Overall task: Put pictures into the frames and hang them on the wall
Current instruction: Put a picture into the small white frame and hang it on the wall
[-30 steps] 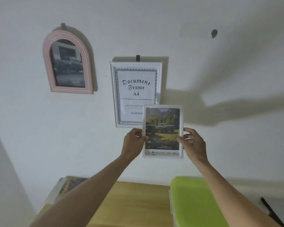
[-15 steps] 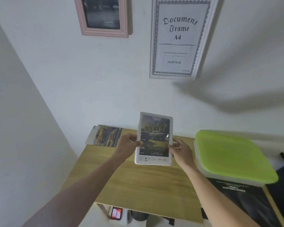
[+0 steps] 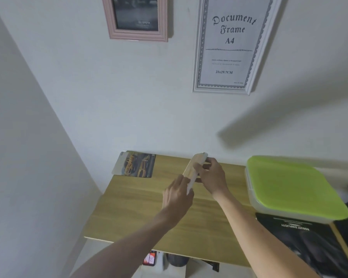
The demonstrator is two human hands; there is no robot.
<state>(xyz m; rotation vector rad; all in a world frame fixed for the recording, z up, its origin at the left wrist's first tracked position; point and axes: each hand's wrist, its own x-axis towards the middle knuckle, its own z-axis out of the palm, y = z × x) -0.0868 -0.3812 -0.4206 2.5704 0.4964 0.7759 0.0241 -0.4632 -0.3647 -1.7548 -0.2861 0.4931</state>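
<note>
Both hands hold a small white picture frame (image 3: 193, 169) over the wooden table (image 3: 141, 213). The frame is turned nearly edge-on, so its tan back shows and its picture is hidden. My left hand (image 3: 178, 196) grips the near end, and my right hand (image 3: 211, 177) grips the far end and right side. On the wall above hang a pink frame (image 3: 138, 35) with a dark picture and a white A4 document frame (image 3: 227, 47). A loose car picture (image 3: 137, 164) lies at the table's far left corner.
A box with a lime green lid (image 3: 291, 189) sits at the right of the table, on a dark poster (image 3: 309, 243). A side wall (image 3: 24, 157) closes in on the left. Under the table's front edge are a phone (image 3: 150, 258) and a dark container (image 3: 176, 259).
The white frame came down from the wall to above the table and was turned from picture-forward to back-up, nearly edge-on. My view tilted downward.
</note>
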